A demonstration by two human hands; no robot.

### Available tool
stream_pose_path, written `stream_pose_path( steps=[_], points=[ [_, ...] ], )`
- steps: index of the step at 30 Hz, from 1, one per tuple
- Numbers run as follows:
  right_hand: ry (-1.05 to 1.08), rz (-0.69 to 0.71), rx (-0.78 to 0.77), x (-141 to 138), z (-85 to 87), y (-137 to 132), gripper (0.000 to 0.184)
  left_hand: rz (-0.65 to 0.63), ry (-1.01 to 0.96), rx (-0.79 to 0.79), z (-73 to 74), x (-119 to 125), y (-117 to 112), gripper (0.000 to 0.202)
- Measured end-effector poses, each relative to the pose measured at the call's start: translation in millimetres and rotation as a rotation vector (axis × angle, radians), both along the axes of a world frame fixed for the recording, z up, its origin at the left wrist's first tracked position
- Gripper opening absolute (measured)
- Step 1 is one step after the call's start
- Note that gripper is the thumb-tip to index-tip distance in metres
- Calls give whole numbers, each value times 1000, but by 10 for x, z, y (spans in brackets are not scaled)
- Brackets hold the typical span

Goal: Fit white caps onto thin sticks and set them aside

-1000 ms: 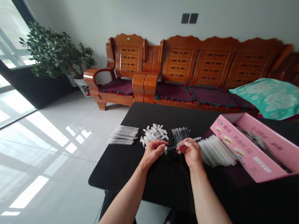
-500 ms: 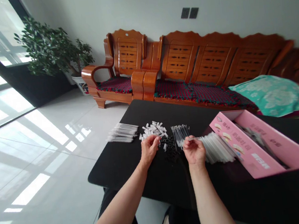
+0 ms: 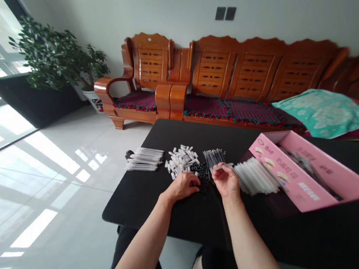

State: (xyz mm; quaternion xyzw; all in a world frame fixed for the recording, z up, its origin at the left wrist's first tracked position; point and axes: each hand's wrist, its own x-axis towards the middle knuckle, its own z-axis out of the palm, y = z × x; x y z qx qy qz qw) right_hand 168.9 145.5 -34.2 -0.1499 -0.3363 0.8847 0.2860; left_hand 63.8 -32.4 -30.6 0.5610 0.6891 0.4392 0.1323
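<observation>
My right hand (image 3: 226, 183) is closed around a clear pen barrel (image 3: 222, 166), held just above the black table (image 3: 148, 199). My left hand (image 3: 184, 185) rests knuckles-up on the table with its fingers curled into the pile of small black parts (image 3: 201, 172); what they pinch is hidden. A heap of white caps (image 3: 181, 159) lies just beyond the left hand. A bundle of thin refills (image 3: 214, 156) lies beyond the right hand. A row of clear barrels (image 3: 256, 176) sits to the right of the right hand.
A second bundle of clear tubes (image 3: 145, 159) lies near the table's left edge. An open pink box (image 3: 311, 170) stands at the right. Behind the table are a wooden sofa (image 3: 258, 81), a wooden armchair (image 3: 137, 85), a teal cloth (image 3: 324, 112) and a potted plant (image 3: 55, 58).
My left hand went out to the white caps and has come back to the black parts. My right hand shifted slightly left, still gripping the barrel. The camera dipped a little.
</observation>
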Motion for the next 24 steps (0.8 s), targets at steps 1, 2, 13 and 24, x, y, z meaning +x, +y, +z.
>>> stream_pose_path(
  steps=[1, 2, 13, 24],
  points=[
    [2, 4, 7, -3, -8, -1, 8, 2, 11, 1, -3, 2, 4, 11],
    [6, 9, 14, -6, -16, -2, 8, 2, 21, 0, -5, 4, 8, 9],
    [67, 103, 60, -24, 6, -84, 10, 48, -870, 207, -33, 10, 38, 33],
    [19, 113, 133, -48, 37, -204, 10, -6, -1044, 327, -14, 10, 43, 32]
  ],
)
